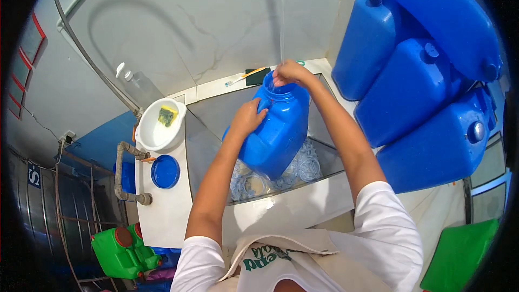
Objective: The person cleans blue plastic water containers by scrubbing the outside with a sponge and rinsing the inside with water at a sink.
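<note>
Apron (303, 241): beige
Left hand (250, 118): grasping blue jug (277, 143) — below neck
Right hand (290, 73): at jug's mouth — can't tell grip

Green lettering (267, 258) on wearer's pale garment (308, 270), btm ctr of frame, partly hidden by a fold; white char. on dk-blue label (34, 175), far L, below mid-ht.

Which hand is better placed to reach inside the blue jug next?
Probably the right hand: it's at the open top of the blue jug, while the left hand holds the jug lower down.
</note>
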`<state>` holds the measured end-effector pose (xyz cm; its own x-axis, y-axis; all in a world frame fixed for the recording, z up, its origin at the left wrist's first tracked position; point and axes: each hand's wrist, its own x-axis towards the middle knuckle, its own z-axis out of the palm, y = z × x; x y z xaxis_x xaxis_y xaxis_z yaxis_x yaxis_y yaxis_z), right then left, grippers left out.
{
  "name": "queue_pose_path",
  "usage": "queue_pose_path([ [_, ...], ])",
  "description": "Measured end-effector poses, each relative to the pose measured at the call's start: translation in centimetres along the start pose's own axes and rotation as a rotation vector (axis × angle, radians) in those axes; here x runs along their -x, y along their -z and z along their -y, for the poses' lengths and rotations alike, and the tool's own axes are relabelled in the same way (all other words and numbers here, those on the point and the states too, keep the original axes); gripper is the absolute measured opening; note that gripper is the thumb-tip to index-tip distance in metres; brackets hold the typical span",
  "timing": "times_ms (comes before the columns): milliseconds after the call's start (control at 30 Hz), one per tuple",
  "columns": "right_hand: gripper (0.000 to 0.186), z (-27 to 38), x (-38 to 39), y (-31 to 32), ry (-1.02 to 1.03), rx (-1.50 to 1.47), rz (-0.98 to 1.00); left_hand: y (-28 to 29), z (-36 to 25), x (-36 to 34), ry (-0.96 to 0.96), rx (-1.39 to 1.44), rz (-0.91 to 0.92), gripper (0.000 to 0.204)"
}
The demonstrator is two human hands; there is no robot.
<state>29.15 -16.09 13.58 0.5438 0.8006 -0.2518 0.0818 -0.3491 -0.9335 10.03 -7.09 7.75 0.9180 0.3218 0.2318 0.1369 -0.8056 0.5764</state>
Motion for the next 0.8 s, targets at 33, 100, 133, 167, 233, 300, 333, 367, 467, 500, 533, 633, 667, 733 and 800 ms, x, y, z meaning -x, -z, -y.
queue_pose_path([
  [33,0.021,0.5,-0.1,-0.1,-0.041,0.011,0.097,0.4,0.5,-0.5,-0.074,-0.045,0.035,0.038],
  [100,0.019,1.5,-0.2,-0.1,-0.08,0.024,0.196,-0.2,0.3,-1.7,-0.075,-0.2,-0.034,0.031],
  [133,0.019,1.6,-0.2,0.9,-0.091,-0.164,0.116,-1.4,-0.1,-2.5,-0.085,-0.34,-0.099,0.026],
  [167,0.019,2.1,0.0,1.1,-0.097,-0.353,0.049,-2.5,-0.5,-3.0,-0.079,-0.34,-0.102,0.026],
  [233,0.021,3.0,0.5,1.0,-0.115,-0.301,0.118,-4.9,-1.0,-4.0,-0.095,-0.606,-0.297,0.02],
  [300,0.02,4.2,1.0,0.1,-0.034,-0.349,0.141,-6.0,-0.2,-4.6,-0.205,-0.538,-0.422,0.024],
  [333,0.02,4.4,1.2,0.5,-0.038,-0.347,0.135,-6.5,-1.0,-4.9,-0.259,-0.546,-0.42,0.027],
  [367,0.02,4.6,1.4,0.6,-0.05,-0.287,0.132,-6.8,-1.6,-5.1,-0.31,-0.557,-0.419,0.03],
  [467,0.02,5.1,1.4,0.5,0.003,-0.27,0.088,-6.7,-1.8,-5.7,-0.3,-0.485,-0.302,0.037],
  [500,0.02,5.3,1.3,0.2,0.063,-0.313,0.048,-6.5,-1.6,-5.7,-0.344,-0.474,-0.316,0.039],
  [533,0.02,4.5,1.2,0.9,0.06,-0.311,0.037,-6.4,-2.4,-5.8,-0.352,-0.465,-0.315,0.039],
  [633,0.017,1.9,0.7,2.5,0.109,-0.153,0.046,-4.9,-4.6,-5.6,-0.124,-0.454,0.031,0.045],
  [667,0.021,1.0,0.7,2.1,0.159,0.234,0.006,-4.3,-4.2,-4.9,-0.066,-0.403,0.033,0.044],
  [733,0.034,-2.7,1.4,1.5,0.378,0.848,-0.077,-3.9,-4.1,-3.6,-0.009,-0.346,0.016,0.043],
  [800,0.051,-5.4,2.8,-2.0,0.545,1.077,-0.099,-3.5,-3.0,-1.4,0.134,-0.2,-0.069,0.039],
])
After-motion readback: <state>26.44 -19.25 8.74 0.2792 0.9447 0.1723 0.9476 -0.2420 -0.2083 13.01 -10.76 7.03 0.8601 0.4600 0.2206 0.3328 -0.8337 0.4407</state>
